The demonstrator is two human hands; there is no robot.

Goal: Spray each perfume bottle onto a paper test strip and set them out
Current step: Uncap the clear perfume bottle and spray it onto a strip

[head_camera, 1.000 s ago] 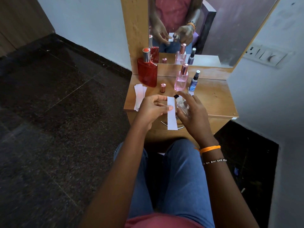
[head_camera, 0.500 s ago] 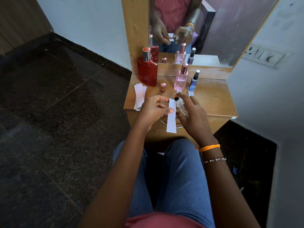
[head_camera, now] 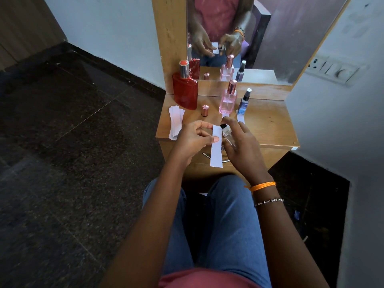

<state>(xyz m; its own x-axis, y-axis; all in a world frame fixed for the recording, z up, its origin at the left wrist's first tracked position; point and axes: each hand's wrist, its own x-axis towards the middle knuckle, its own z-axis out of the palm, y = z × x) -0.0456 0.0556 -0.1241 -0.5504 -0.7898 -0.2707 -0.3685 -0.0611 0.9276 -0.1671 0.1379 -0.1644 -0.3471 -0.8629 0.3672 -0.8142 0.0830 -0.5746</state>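
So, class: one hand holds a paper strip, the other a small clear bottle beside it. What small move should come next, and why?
Probably press the sprayer. The right hand holds the clear bottle with its black nozzle beside the strip's top, and the left hand pinches the strip upright. Two strips already lie before the pink bottle and blue bottle, so this one looks next.

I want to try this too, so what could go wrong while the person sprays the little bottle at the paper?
1. The white paper strip is pinched at one edge only by the left hand, so it may flutter and miss the spray.
2. The small clear glass bottle in the right hand is held past the wooden table's edge; if it slipped it might fall.
3. Spray could drift onto the unused stack of white strips.
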